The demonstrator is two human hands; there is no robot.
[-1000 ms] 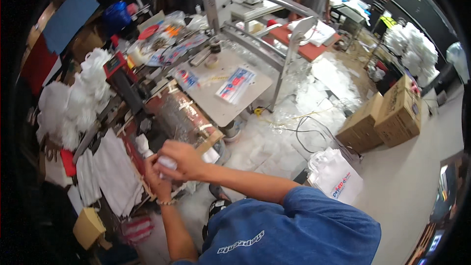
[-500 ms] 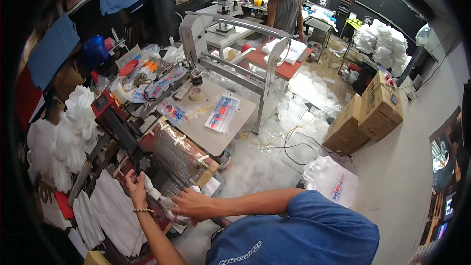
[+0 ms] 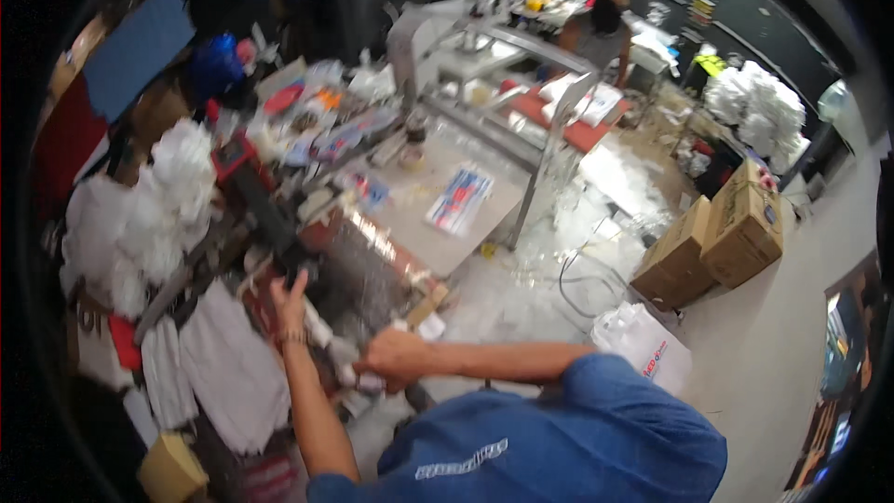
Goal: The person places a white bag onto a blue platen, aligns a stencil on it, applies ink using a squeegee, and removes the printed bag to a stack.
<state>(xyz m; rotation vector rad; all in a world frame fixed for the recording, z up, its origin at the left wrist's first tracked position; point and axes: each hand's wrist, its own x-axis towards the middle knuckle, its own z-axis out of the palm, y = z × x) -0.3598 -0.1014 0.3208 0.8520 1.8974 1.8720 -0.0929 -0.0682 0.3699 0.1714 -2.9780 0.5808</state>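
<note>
In the blurred head view, my left hand (image 3: pixel 289 307) is raised with fingers apart beside a dark heat press (image 3: pixel 256 191) and the upper end of a long white bundled strip (image 3: pixel 321 335). My right hand (image 3: pixel 393 356) is closed on the lower part of that strip, which looks like wrapped cloth or film. Just beyond my hands lies a red board (image 3: pixel 321 233) covered with crinkled clear film and tape. Flat white fabric pieces (image 3: pixel 228 363) are piled left of my left forearm.
A metal frame machine (image 3: pixel 568 112) stands over a grey platen (image 3: pixel 484 247) with printed sheets. White bundles (image 3: pixel 130 233) crowd the left. Cardboard boxes (image 3: pixel 740 224) and white bags (image 3: pixel 638 345) are at right, with loose cables between. Two people (image 3: pixel 596 47) are at the back tables.
My hands were together on a small white item; they moved apart, the right rightward and down with the strip, the left upward with opened fingers. The view has also shifted.
</note>
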